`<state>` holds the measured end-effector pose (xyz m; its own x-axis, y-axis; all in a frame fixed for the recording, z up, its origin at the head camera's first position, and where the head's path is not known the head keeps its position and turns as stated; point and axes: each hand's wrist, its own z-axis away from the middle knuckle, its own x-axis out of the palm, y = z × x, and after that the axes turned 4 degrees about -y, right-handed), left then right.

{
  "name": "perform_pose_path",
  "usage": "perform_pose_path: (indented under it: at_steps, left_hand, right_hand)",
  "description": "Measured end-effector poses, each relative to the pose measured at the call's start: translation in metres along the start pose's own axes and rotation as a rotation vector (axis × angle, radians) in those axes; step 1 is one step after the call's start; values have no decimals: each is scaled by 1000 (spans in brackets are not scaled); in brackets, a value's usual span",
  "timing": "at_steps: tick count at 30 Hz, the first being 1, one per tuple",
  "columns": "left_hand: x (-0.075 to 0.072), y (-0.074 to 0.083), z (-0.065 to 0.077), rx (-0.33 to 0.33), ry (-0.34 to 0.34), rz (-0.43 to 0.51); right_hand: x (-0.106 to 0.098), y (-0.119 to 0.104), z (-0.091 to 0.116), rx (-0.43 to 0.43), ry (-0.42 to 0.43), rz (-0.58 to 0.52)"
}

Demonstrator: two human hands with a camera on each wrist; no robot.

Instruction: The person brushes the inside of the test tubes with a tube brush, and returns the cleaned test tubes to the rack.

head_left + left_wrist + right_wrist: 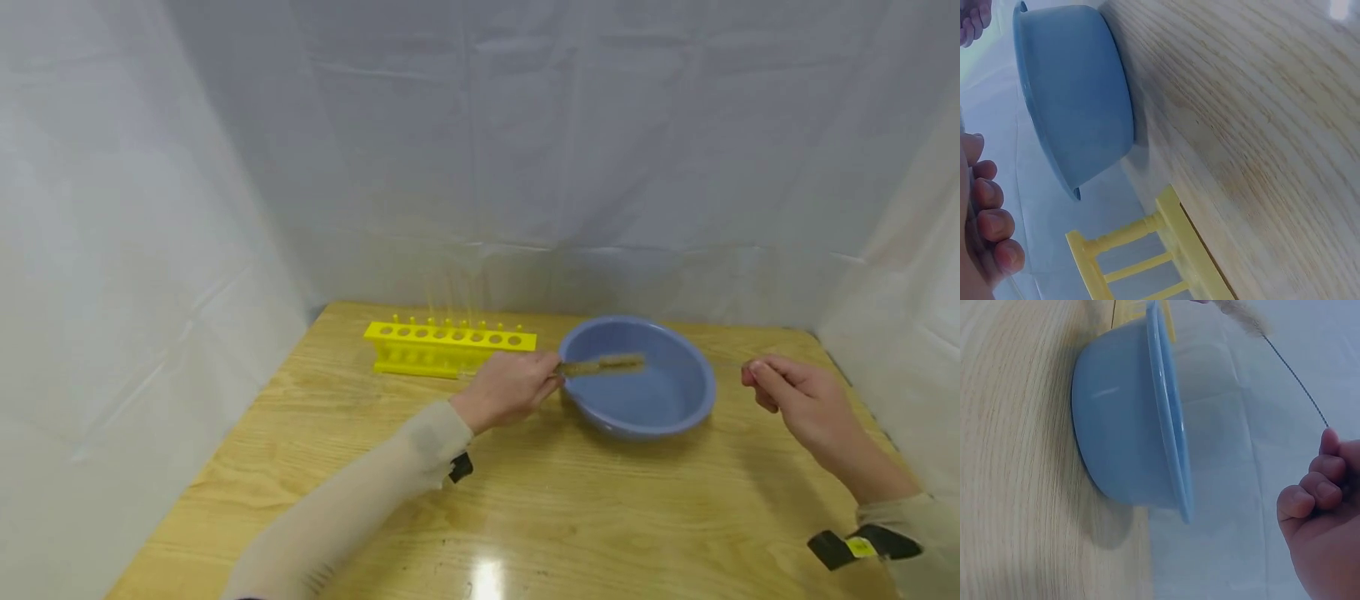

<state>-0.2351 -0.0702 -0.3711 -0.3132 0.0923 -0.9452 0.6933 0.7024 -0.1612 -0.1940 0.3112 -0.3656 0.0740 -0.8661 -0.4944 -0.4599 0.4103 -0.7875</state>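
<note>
My left hand grips a clear glass test tube, its end faintly showing left of the hand beside the rack. Right of that hand, the tan bristles of a test tube brush reach over the blue basin; whether glass surrounds them is unclear. With thumb and curled fingers, my right hand pinches the end of the brush's thin twisted wire handle, to the right of the basin. In the left wrist view, the left fingers are curled, with most of the tube hidden.
A yellow test tube rack stands behind and left of my left hand, with faint clear tubes rising from it. The wooden table is enclosed by pale sheeting at the back and both sides.
</note>
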Motion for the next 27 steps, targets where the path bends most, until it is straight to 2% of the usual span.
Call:
perform_pose_path:
  at_steps: [6, 9, 13, 17, 22, 27]
  left_hand:
    - [-3, 14, -11, 61, -2, -15]
    - [-2, 21, -18, 78, 7, -36]
    - [-1, 28, -25, 90, 36, -60]
    - [-1, 32, -27, 90, 78, -83]
    - [2, 32, -27, 76, 95, -101]
    - [4, 32, -26, 86, 124, -119]
  right_hand:
    - [25, -8, -6, -17, -65, 123]
    - [43, -12, -12, -64, -77, 170]
    - [61, -17, -21, -140, -97, 176]
    - [68, -22, -27, -140, -125, 150]
    - [69, -25, -27, -57, -179, 97]
    - [65, -30, -27, 210, -263, -60]
